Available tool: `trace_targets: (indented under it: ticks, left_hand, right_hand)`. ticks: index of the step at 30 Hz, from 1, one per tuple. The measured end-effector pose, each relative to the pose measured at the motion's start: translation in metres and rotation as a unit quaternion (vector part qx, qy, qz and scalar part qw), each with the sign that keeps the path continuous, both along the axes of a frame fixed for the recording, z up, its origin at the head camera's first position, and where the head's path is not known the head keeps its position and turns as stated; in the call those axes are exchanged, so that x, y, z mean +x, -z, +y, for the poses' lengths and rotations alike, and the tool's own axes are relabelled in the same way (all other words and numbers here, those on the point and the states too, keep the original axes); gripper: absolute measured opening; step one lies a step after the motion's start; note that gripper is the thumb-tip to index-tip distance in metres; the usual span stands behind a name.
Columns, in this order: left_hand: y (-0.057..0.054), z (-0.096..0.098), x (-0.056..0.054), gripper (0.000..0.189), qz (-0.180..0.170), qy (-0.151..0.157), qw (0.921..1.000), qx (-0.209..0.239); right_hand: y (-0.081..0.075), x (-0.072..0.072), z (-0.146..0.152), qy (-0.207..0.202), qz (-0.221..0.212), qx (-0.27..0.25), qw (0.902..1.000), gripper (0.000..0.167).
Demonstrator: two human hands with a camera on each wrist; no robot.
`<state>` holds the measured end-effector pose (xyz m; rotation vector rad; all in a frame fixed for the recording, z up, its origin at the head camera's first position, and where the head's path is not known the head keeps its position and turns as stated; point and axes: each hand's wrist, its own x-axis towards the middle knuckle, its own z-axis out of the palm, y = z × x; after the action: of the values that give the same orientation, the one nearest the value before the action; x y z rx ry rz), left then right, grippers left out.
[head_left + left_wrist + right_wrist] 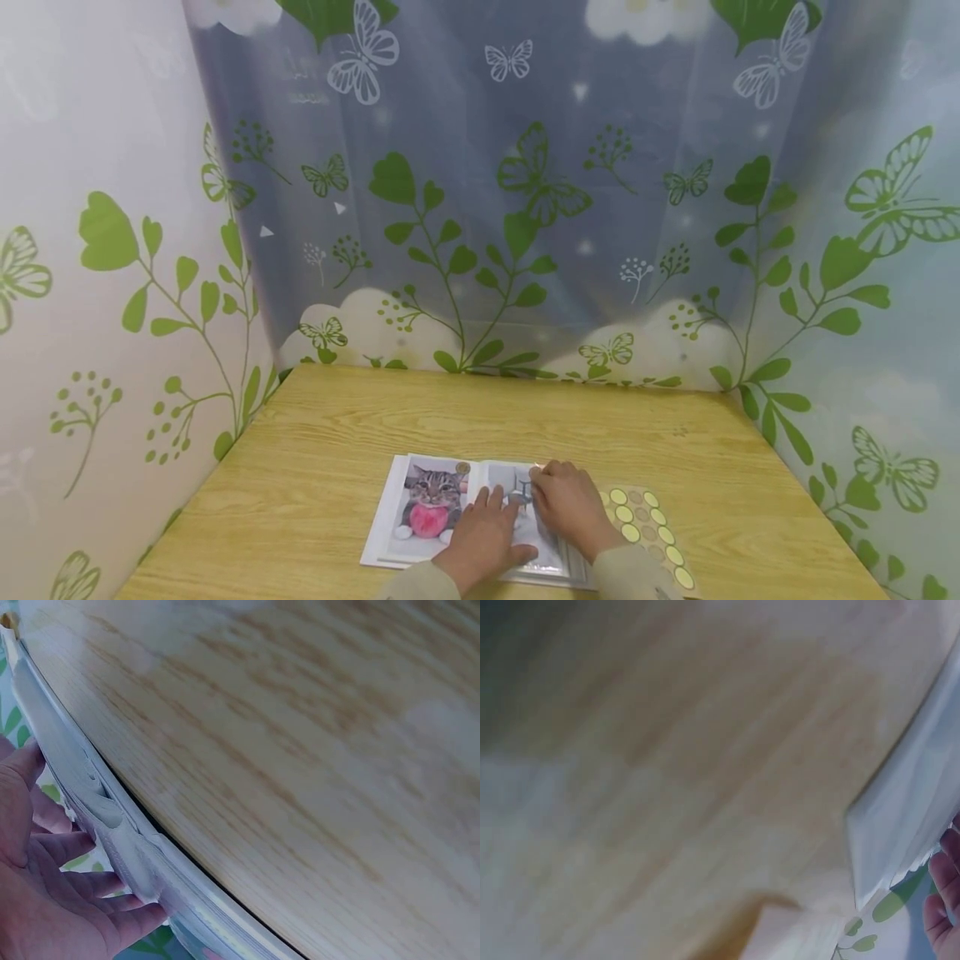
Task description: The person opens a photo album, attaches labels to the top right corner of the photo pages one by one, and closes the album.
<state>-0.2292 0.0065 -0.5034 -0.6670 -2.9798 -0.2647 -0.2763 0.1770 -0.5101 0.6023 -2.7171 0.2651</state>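
An open photo album (384, 533) lies near the table's front edge. Its left page holds a photo of a cat with a pink heart (430, 521); a small round sticker (462, 468) sits at that photo's upper right corner. My left hand (483, 532) rests spread over the right page, covering part of a grey-white picture (542, 554) under glossy clear film. At the page's top right, the bent fingers of my right hand (572, 505) touch the upper edge, their tips partly hidden. In the left wrist view, the left fingers (82, 889) lie against the album's pages.
Partly under my right forearm, a tan sheet of round yellow stickers (648, 521) lies right of the album, with several spots bare. The wooden table (480, 417) reaches back to a curtain (510, 275) printed with leaves and butterflies, which also hangs on both sides.
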Motion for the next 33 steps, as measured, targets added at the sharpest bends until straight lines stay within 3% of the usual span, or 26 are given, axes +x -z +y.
trace_targets:
  ticks: [7,12,22,29,33]
  left_hand:
    - [0.001,0.001,0.001,0.076,-0.005,-0.005,1.0,-0.001]
    - [0.002,0.0,0.002,0.077,-0.007,-0.004,1.0,0.0]
    - [-0.001,0.0,0.002,0.076,-0.015,-0.006,0.9999,-0.001]
    - [-0.001,0.0,0.001,0.075,-0.011,-0.004,0.9999,-0.001]
    - [0.0,0.0,0.0,0.075,-0.01,-0.002,0.9999,-0.004]
  right_hand:
    - [-0.001,0.008,0.006,-0.014,-0.008,0.018,0.9997,0.035]
    - [0.0,0.012,0.01,-0.024,-0.039,0.044,0.998,0.046]
    - [0.004,0.016,0.014,-0.065,-0.055,0.024,0.9961,0.063]
    - [0.007,0.012,0.014,-0.06,-0.07,0.036,0.9951,0.069]
    - [0.001,0.012,0.011,-0.052,-0.087,0.044,0.9939,0.068]
